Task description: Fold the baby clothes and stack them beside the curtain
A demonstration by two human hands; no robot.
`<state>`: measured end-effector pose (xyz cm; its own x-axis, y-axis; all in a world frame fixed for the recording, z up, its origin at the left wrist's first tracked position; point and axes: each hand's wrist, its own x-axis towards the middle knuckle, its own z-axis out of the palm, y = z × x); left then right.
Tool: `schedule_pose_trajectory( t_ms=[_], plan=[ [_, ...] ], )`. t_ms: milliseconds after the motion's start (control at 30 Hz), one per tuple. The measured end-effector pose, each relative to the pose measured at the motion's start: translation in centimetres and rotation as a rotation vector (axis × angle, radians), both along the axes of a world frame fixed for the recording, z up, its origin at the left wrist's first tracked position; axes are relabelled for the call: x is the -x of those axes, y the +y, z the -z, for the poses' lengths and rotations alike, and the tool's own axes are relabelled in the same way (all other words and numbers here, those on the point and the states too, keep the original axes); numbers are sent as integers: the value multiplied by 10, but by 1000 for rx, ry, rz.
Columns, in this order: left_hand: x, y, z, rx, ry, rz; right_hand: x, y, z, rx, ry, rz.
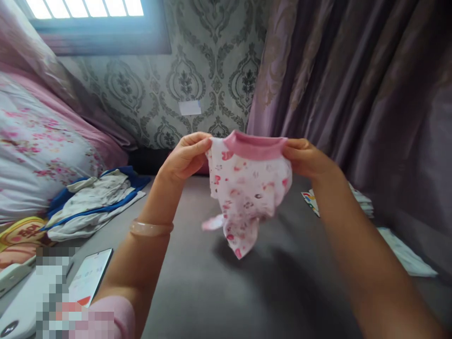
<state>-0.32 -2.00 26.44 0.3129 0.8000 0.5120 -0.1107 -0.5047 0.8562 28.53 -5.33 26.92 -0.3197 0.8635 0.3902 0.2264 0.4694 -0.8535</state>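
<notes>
A small white baby shirt [247,188] with pink and red prints and a pink ribbed neckband hangs in the air between my hands. My left hand [189,153] pinches its upper left corner beside the neckband. At the other end of the band, my right hand [305,157] grips the cloth between thumb and fingers. The lower part of the garment dangles, bunched and slightly blurred, above the grey surface [197,292]. A pale bangle [151,228] circles my left wrist.
At left lie piled clothes [102,188], a phone [93,273] and a white device [28,296], partly pixelated. Folded cloths [362,200] and a flat white cloth [407,254] rest at right. Purple curtains [318,70] and a patterned wall [212,66] stand behind.
</notes>
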Motion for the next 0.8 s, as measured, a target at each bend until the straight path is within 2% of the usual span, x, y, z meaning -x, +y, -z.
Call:
schedule_pose_trajectory(
  t_ms=[100, 233, 300, 433, 533, 600, 700, 800],
  plan=[
    [-3, 2, 0, -24, 43, -73, 1, 0, -1, -58, -52, 80],
    [-4, 5, 2, -20, -72, -124, 2, 4, 1, -84, 13, 52],
    [-3, 8, 5, -36, -94, -168, 3, 11, 5, -147, -1, 128],
    [0, 19, 19, -110, 1, -281, 7, 26, 18, -315, -111, 314],
    [5, 24, 25, -247, 114, -367, 11, 28, 24, -460, -226, 445],
    [9, 22, 23, -375, 220, -448, 13, 23, 23, -570, -303, 503],
    [16, 6, 11, -621, 400, -576, 14, 10, 11, -729, -452, 526],
    [20, -9, -3, -774, 443, -711, 14, -4, -4, -847, -544, 636]
  ],
)
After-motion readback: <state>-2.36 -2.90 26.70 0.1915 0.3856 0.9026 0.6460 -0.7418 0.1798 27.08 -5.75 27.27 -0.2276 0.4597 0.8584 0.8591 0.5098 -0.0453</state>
